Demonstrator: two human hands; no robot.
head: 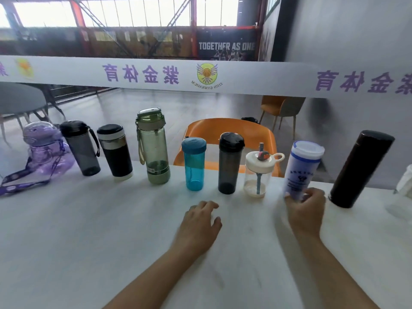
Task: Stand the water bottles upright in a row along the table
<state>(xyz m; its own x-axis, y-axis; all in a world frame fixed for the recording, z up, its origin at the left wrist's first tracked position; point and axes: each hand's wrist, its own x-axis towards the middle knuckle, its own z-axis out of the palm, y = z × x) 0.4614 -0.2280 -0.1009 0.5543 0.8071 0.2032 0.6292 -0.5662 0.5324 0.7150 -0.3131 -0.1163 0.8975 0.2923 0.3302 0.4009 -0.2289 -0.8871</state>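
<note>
Several water bottles stand upright in a row along the far edge of the white table (pixel 111 241). From the left: a purple bottle with a strap (pixel 48 152), a smoky grey one (pixel 82 149), a black and white one (pixel 116 152), a tall green one (pixel 153 148), a blue one (pixel 193 166), a dark grey one (pixel 229 163), a small clear cup with a straw (pixel 257 175). My right hand (pixel 306 210) grips the base of a white and blue bottle (pixel 301 170). A black flask (pixel 361 170) stands at its right. My left hand (pixel 200 221) rests flat on the table, holding nothing.
An orange chair (pixel 227 134) stands behind the table's far edge, with another chair (pixel 281 110) further back. A white object (pixel 404 181) sits at the table's right edge. A white banner (pixel 156 73) spans the background.
</note>
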